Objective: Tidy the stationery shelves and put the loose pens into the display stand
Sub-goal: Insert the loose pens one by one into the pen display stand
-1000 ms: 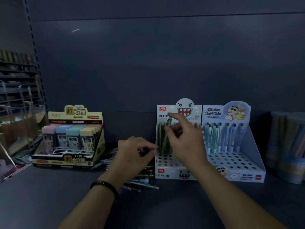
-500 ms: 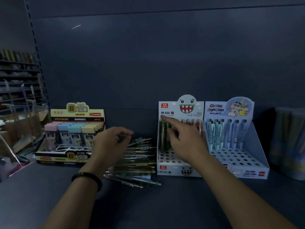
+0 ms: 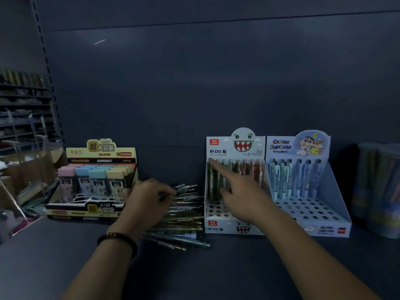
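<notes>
Meanwhile, we handled pens.
Our left hand (image 3: 149,199) gripped loose pens (image 3: 186,215); right hand's (image 3: 244,198) straight forefinger touched a green pen (image 3: 211,187) in the display stand (image 3: 218,226).

— How is the light?
— Dim, with a cold blue-grey cast. The back panel (image 3: 194,83) is almost flat dark, only a little paler toward its right.
— Anything bright?
— The printed cards of the white stand (image 3: 225,227) and the blue stand (image 3: 324,229) catch the most light. One small streak (image 3: 99,42) of glare sits high on the panel.
— Shadows?
— Weak and soft-edged.
— Sharpness?
— Poor. The left hand (image 3: 149,202) is smeared, and the pens (image 3: 188,215) beside it run together. The tubs (image 3: 378,191) at the right edge are blurred; the shelves (image 3: 23,109) at the left edge lean and bend.
</notes>
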